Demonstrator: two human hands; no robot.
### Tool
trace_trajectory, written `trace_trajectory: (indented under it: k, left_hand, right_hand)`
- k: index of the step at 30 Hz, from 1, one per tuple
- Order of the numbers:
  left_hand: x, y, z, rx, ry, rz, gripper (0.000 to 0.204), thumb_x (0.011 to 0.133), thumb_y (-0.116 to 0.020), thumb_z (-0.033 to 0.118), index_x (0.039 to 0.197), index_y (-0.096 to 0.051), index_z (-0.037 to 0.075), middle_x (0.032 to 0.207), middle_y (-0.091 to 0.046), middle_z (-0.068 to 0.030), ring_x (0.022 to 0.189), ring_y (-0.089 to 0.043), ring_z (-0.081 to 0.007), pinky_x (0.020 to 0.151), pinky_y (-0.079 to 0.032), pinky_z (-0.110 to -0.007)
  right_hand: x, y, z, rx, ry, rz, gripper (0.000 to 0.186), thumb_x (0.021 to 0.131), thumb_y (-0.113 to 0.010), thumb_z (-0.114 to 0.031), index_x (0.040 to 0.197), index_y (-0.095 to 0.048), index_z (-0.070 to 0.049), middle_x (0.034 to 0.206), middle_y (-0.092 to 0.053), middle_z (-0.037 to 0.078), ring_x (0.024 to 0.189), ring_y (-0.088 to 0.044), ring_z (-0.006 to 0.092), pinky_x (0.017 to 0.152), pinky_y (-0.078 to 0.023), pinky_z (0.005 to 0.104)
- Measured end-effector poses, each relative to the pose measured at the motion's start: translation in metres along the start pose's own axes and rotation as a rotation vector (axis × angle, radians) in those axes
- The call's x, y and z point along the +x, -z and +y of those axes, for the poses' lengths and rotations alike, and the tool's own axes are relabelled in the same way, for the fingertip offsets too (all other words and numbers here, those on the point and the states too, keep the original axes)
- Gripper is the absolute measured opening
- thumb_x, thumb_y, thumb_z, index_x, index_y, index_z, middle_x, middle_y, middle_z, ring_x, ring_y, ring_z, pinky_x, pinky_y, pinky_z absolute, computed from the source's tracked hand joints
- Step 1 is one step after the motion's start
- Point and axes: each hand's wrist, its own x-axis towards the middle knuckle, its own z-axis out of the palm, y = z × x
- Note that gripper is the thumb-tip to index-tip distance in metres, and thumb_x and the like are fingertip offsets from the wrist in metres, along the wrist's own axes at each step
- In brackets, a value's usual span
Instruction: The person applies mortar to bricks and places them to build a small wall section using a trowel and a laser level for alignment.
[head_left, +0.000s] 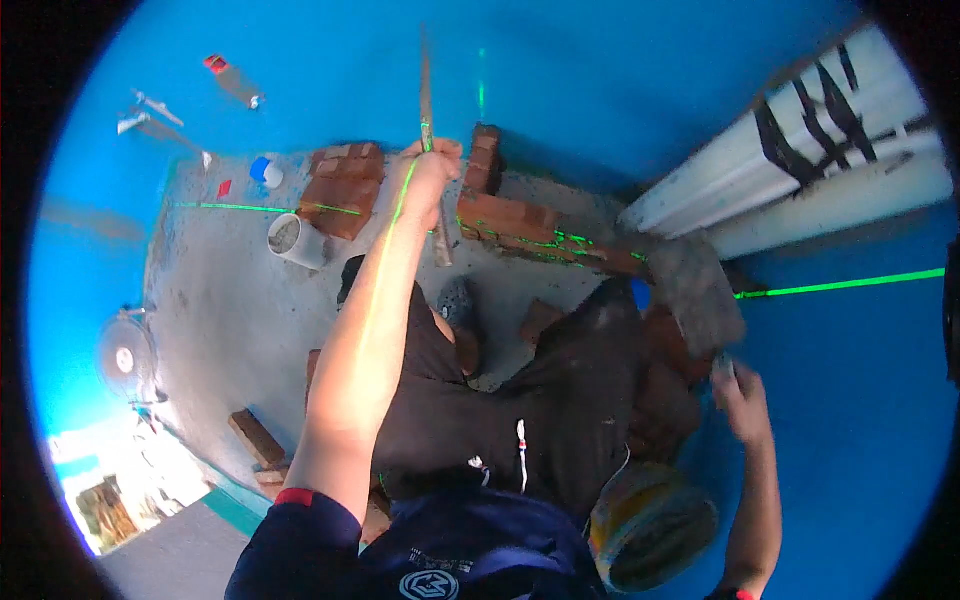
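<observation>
My left hand (432,178) is closed round a long thin stick (426,95), held roughly upright in front of the blue wall. Its lower end (442,248) shows below my fist, beside a low row of red bricks (520,222). On the right, my right hand (742,400) grips the handle of a trowel. The flat grey trowel blade (697,292) points away from me, near the right wall and above stacked bricks (665,400). The blade looks smeared with mortar and slightly blurred.
A brick pile (342,185) and a white bucket (290,240) stand at the back left. White lengths with black tape (800,150) lean at the right. A yellowish bucket (655,530) sits by my right side. Loose bricks (256,440) and a fan (126,360) are left. Green laser lines cross the walls.
</observation>
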Motion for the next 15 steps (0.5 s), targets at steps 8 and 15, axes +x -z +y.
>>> trace_trajectory:
  k: [8, 15]
  left_hand:
    - [0.006, -0.002, 0.009, -0.561, 0.230, 0.112, 0.017, 0.068, -0.051, -0.009, 0.080, -0.057, 0.000, 0.085, -0.062, -0.0128, 0.071, -0.058, -0.0196, 0.060, -0.043, -0.028]
    - [0.013, -0.003, 0.022, -0.547, 0.287, 0.063, 0.023, 0.073, -0.055, -0.010, 0.092, -0.057, 0.003, 0.101, -0.062, -0.0117, 0.096, -0.061, -0.0240, 0.084, -0.046, -0.035]
  right_hand:
    - [0.185, -0.063, -0.116, -0.873, 0.385, -0.001, 0.043, 0.084, -0.060, -0.043, 0.086, -0.064, 0.000, 0.088, -0.065, 0.023, 0.084, -0.062, 0.0408, 0.073, -0.050, 0.0469]
    - [0.232, -0.143, -0.118, -1.236, 0.385, -0.085, 0.029, 0.081, -0.062, -0.035, 0.077, -0.068, -0.007, 0.079, -0.068, 0.013, 0.073, -0.067, 0.0317, 0.066, -0.053, 0.0440]
